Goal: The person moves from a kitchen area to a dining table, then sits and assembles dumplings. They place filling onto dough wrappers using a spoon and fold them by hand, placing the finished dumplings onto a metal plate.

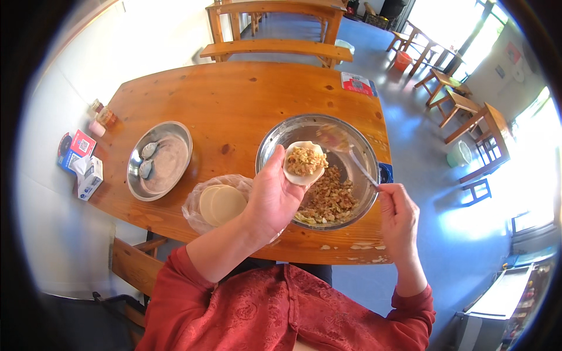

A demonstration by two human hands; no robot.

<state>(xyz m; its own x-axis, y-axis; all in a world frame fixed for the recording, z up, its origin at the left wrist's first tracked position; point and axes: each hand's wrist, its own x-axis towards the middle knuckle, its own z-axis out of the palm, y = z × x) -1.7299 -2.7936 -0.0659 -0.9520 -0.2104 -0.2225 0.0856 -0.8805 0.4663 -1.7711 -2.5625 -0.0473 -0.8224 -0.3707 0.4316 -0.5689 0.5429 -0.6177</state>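
On my left hand [275,193] rests a round dough wrapper [303,179], topped with a mound of chopped filling [306,160]. My right hand [398,215] grips the handle of a metal spoon [362,168], whose blurred bowl end is over the large steel mixing bowl [262,151]. Inside that bowl lies more chopped filling [329,199], partly hidden by my left hand. A stack of round dough wrappers [228,205] lies on a clear plastic bag [192,206], left of my left forearm. Farther left, two folded dumplings [147,159] sit in a shallow steel dish [187,145].
The wooden table [219,101] has a tissue box [90,177], printed code cards [79,147] and condiment jars [105,116] along its left edge. Another code card [358,83] lies at the far right corner. Beyond stands a wooden bench [276,47]. A blue object [386,173] shows beside the mixing bowl.
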